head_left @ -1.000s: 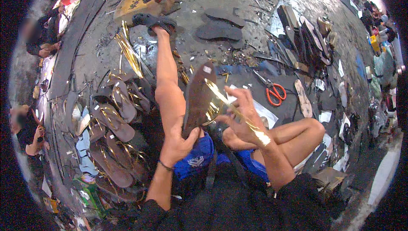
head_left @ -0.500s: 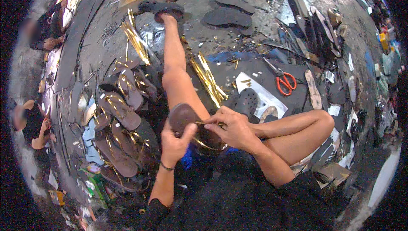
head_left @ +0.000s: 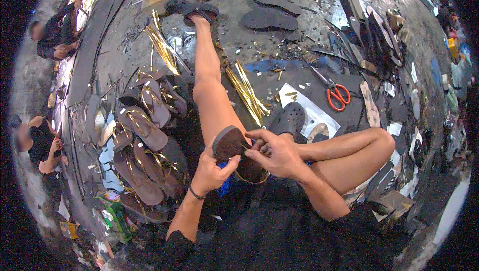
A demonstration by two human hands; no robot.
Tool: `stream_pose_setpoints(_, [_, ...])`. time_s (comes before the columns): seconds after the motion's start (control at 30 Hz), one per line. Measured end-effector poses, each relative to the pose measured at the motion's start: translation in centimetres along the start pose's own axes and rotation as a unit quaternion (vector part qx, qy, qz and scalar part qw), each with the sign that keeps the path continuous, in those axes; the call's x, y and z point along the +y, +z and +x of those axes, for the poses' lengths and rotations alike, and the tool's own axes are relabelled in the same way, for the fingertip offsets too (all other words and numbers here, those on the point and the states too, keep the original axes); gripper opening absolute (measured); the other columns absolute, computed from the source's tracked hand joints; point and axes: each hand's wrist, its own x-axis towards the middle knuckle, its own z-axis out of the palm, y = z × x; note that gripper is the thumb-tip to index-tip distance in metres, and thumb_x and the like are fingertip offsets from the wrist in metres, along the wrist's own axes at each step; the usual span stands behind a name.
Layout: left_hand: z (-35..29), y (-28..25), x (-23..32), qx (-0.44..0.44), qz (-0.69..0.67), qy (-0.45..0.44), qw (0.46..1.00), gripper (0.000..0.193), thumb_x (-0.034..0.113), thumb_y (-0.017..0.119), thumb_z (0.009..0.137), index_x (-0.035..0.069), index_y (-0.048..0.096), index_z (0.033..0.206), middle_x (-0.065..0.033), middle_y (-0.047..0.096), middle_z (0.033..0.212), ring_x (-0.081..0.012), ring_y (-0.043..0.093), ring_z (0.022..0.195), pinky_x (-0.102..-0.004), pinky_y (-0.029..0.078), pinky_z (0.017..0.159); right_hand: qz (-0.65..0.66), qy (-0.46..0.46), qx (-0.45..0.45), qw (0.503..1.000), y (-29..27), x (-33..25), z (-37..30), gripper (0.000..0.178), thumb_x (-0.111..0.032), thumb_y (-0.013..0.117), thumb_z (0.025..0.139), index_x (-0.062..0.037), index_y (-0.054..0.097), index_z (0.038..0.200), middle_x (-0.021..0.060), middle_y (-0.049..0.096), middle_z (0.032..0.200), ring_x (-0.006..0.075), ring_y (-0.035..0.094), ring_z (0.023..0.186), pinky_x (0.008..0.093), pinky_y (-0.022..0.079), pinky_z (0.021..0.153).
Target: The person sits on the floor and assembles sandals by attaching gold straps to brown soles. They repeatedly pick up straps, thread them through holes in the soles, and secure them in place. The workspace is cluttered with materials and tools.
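Over my lap, my left hand (head_left: pixel 212 172) grips a dark brown sandal sole (head_left: pixel 229 143) by its edge, thumb laid against its face. The sole is tilted, so its grey edge shows. At its right side my right hand (head_left: pixel 277 154) is closed, thumb and fingertips pinching a thin gold strap end against the sole. A longer loop of gold strap (head_left: pixel 255 182) hangs below, partly hidden by my fingers. Several brown sandals with gold straps (head_left: pixel 143 127) lie piled to my left. Bundles of gold strips (head_left: pixel 247 91) rest beyond my lap.
Red-handled scissors (head_left: pixel 338 96) lie on the dark mat at right, beside a white sheet (head_left: pixel 319 116). Dark soles (head_left: pixel 269 20) are on the floor ahead, and more stand stacked (head_left: pixel 374 31) at far right. Two other people (head_left: pixel 45 146) sit at the left.
The sole has turned and shifted slightly right in my left hand, showing more of its edge. My right fingertips have moved along it, and the strap end now points more upright.
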Motion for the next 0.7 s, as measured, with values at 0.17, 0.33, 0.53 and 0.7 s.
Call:
stream_pose_setpoints(0.17, [0.3,-1.0,1.2,0.122,-0.136,-0.06,0.981,0.036,0.003,0.07,0.087,-0.002,0.063,0.121,-0.0112,0.062,0.129,-0.0189,0.063,0.109,-0.0331,0.049,0.095,0.017,-0.038,0.003,0.999,-2.2,0.2,0.9,0.065,-0.033,0.082,0.081,-0.0035,0.052,0.131,0.0216,0.061,0.126,0.03,0.062,0.117,0.0434,0.05,0.095])
stream_pose_setpoints(0.33, [-0.3,5.2,0.3,0.187,-0.241,-0.033,0.952,0.051,-0.001,0.064,0.089,-0.004,0.049,0.137,-0.0106,0.056,0.136,-0.0212,0.055,0.122,-0.0379,0.04,0.107,0.107,-0.037,0.199,0.974,-4.8,1.0,4.8,0.052,-0.011,0.082,0.078,-0.0034,0.053,0.121,0.0189,0.058,0.12,0.0331,0.057,0.114,0.0389,0.043,0.102])
stream_pose_setpoints(0.53, [-1.8,6.1,-0.4,-0.022,-0.538,-0.233,0.81,0.044,0.025,0.056,0.099,-0.002,0.053,0.132,-0.0134,0.061,0.128,-0.0242,0.061,0.115,-0.0412,0.048,0.101,-0.061,-0.193,0.2,0.959,-8.0,-2.6,6.4,0.024,-0.017,0.083,0.078,-0.0057,0.073,0.096,0.0171,0.065,0.125,0.0256,0.064,0.113,0.0333,0.05,0.092])
stream_pose_setpoints(0.7, [-1.9,7.4,0.1,-0.035,-0.516,-0.231,0.824,0.035,0.022,0.053,0.097,0.003,0.058,0.126,-0.0078,0.066,0.117,-0.0179,0.065,0.103,-0.0359,0.051,0.095,-0.049,-0.156,0.126,0.978,-8.7,-2.5,6.4,0.024,-0.021,0.084,0.077,-0.0062,0.074,0.093,0.0173,0.065,0.125,0.0249,0.065,0.109,0.0341,0.051,0.091])
